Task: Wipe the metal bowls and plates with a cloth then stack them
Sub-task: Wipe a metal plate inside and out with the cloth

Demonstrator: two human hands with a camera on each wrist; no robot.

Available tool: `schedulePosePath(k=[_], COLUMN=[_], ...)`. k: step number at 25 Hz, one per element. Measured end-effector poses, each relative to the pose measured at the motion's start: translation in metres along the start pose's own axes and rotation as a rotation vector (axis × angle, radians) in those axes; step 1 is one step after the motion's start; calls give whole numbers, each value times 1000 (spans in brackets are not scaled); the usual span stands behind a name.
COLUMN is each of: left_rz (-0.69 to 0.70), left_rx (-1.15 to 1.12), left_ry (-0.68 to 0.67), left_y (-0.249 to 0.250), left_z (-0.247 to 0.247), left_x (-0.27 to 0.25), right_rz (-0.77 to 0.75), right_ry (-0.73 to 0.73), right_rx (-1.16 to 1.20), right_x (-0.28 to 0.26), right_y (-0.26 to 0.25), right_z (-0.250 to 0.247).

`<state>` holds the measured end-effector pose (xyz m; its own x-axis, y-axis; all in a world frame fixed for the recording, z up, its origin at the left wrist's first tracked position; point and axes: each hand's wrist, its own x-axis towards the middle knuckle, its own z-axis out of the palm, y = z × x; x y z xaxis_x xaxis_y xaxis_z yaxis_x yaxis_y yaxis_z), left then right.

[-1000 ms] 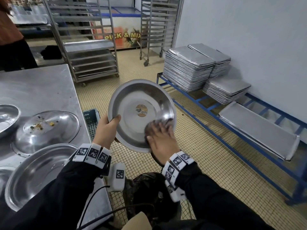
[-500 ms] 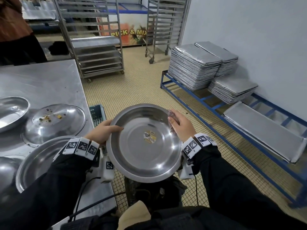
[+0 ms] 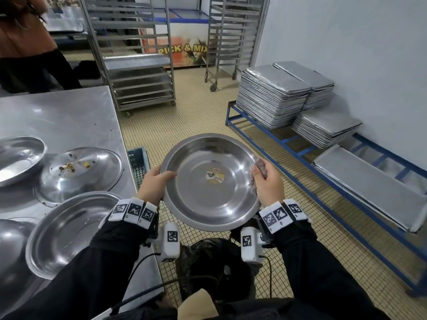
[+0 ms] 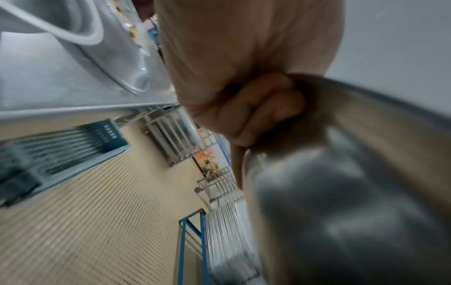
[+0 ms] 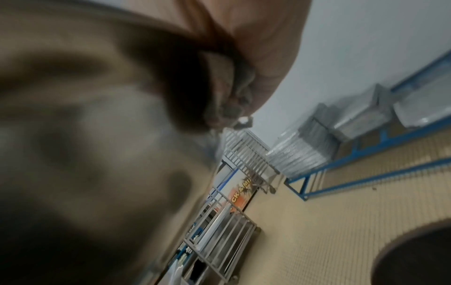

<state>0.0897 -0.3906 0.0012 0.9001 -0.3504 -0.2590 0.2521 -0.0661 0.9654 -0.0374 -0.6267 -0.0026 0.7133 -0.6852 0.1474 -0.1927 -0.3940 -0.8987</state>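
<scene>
Leftmost in the head view, a steel tabletop [image 3: 57, 112] filled the left of the frame, carrying a shallow bowl [image 3: 18, 158] at the far left edge, a domed plate [image 3: 80, 172] flecked with food crumbs, and a wide round plate [image 3: 69, 232] at lower left near the tabletop's front corner. Just right of that corner, the left hand [image 3: 153, 181] gripped the left rim of a round, shiny metal bowl [image 3: 211, 181] held over the tiled floor [image 3: 184, 116] at frame centre; its thumb lay across the rim's inside, and the left wrist view showed its fingers [image 4: 258, 115] curled under the bowl's outside. The bowl tilted slightly toward the camera, a small sticker at its middle. On the bowl's right rim, the right hand [image 3: 268, 183] pinched a crumpled greyish cloth [image 3: 260, 168] against the metal, thumb on top. Below the bowl stood a dark bin [image 3: 215, 269]. Open floor stretched beyond the bowl to wheeled racks [image 3: 138, 65] at the top. Along the right wall, a blue frame [image 3: 288, 148] bore stacks of flat grey trays [image 3: 270, 95].
</scene>
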Motion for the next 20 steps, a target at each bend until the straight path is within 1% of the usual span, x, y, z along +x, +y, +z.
schedulePosePath(k=[2, 4, 6, 7, 9, 13, 16, 20], left_rz=[22, -3, -43, -63, -97, -138, -147, -81], left_rx=[39, 90, 16, -51, -120, -70, -73, -172], left_ry=[-58, -195, -326, -347, -322, -203, -140, -20], left_y=[2, 12, 19, 20, 17, 8, 4, -3], left_z=[1, 1, 0, 0, -2, -6, -7, 1], left_x=[0, -4, -7, -7, -8, -6, 0, 3], right_rz=[7, 4, -10, -13, 11, 66, 79, 76], right_ry=[-19, -68, -135, -165, -203, -204, -141, -18], right_rx=[8, -15, -38, -33, 6, 40, 79, 148], right_x=[4, 12, 19, 21, 20, 10, 2, -5], right_y=[-3, -6, -9, -8, -7, -10, -15, -9], right_z=[-6, -16, -22, -23, -20, -16, -14, -1])
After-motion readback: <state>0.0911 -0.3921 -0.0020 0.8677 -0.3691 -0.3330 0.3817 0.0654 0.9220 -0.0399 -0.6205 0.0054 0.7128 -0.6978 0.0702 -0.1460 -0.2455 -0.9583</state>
